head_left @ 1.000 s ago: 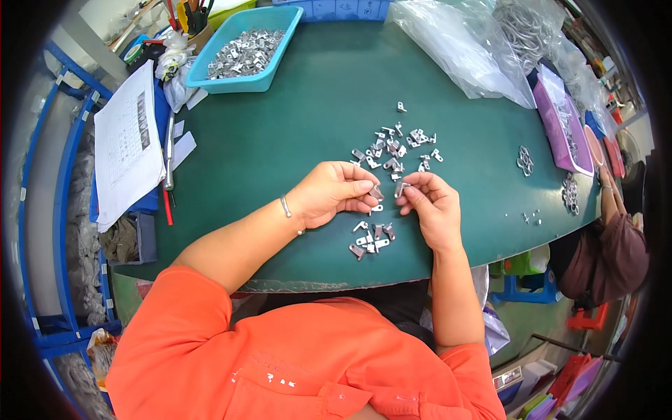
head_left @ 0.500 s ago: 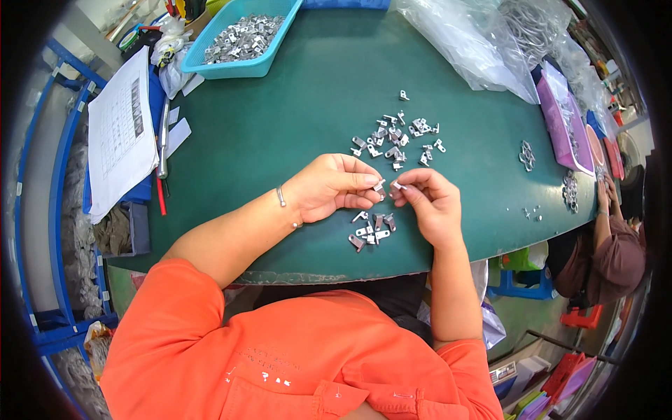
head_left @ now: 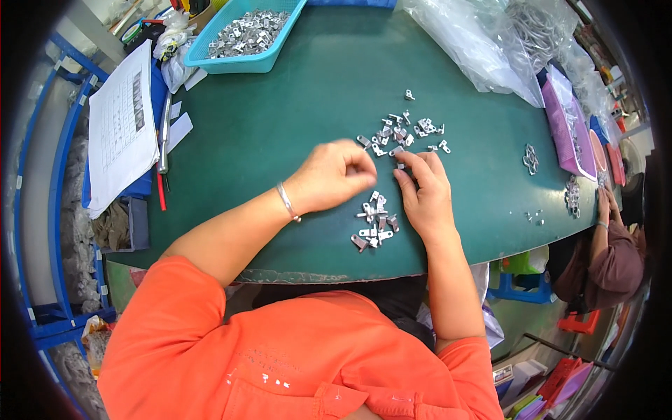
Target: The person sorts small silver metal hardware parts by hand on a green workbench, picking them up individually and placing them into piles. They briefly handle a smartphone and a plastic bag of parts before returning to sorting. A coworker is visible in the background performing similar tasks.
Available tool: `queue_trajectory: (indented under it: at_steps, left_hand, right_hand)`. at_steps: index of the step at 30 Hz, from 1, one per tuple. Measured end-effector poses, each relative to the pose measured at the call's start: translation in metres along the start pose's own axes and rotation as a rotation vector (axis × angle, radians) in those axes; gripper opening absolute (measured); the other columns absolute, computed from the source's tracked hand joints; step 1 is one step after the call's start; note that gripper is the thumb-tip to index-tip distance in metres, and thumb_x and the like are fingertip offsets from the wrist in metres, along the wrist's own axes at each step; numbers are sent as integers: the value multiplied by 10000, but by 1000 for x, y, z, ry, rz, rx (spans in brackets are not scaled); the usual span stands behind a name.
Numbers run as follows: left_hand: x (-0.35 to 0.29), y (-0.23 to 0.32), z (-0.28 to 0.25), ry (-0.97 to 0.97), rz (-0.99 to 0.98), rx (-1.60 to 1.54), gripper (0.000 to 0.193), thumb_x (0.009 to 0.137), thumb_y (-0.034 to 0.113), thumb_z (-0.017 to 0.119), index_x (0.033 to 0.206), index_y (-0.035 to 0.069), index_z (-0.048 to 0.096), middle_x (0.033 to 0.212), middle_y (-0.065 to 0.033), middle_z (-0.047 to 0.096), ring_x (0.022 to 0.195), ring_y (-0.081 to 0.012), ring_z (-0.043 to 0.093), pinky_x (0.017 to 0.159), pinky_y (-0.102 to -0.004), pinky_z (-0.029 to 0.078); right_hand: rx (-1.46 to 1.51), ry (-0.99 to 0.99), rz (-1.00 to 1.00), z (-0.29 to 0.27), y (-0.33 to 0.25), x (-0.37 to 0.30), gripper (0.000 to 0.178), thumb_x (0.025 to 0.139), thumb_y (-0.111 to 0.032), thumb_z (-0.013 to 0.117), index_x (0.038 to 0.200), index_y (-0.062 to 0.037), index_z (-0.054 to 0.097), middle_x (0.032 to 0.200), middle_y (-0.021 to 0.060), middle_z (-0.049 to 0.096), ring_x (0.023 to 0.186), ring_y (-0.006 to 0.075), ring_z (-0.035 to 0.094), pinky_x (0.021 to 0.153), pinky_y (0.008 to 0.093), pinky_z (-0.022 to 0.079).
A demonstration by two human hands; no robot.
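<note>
Small silver metal brackets, each with a hole, lie in two loose piles on the green table. My right hand (head_left: 427,192) is at the near edge of the far pile (head_left: 392,133), its thumb and forefinger closing on a small metal bracket (head_left: 401,166). To the left, my left hand (head_left: 332,176) hovers over the table with curled fingers, smeared by motion. Whether anything is in it cannot be made out. The near pile of brackets (head_left: 374,222) lies between my hands, closer to the table's front edge.
A turquoise basket (head_left: 241,64) of brackets stands at the far left, near papers (head_left: 124,133) and a metal rod-like tool (head_left: 165,136). Clear plastic bags (head_left: 469,52), a purple bin (head_left: 565,133) and linked metal rings (head_left: 530,159) are on the right. Another person (head_left: 607,259) sits far right.
My hands have moved apart; the left is back and leftward, the right up to the far pile. Brackets earlier in my fingertips are gone from the left, and the near pile has grown.
</note>
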State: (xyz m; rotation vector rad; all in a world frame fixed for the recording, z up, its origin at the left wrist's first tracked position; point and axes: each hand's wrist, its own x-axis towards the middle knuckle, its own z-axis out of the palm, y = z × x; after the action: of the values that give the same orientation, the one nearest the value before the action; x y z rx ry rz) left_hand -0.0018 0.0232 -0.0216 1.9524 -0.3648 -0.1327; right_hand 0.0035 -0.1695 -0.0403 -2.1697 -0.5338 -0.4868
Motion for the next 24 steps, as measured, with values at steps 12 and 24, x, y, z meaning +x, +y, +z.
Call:
queue_trajectory:
  at_steps: [12,24]
  left_hand:
    - [7,-11,-2,100,-113,-192,106,762,-11,637,867,-8,624,799,-39,588,711,-113,614,640,-216,496]
    - [1,-10,5,82,93,96,139,723,11,666,862,20,671,854,-52,566,702,-125,587,638,-232,501]
  right_hand:
    - [873,-62,626,-19,-3,-7,103,824,56,573,923,50,602,810,99,632,698,146,630,630,238,530]
    - [1021,-161,784,-26,-3,-7,103,799,54,579,900,58,602,748,112,629,626,161,630,519,246,528]
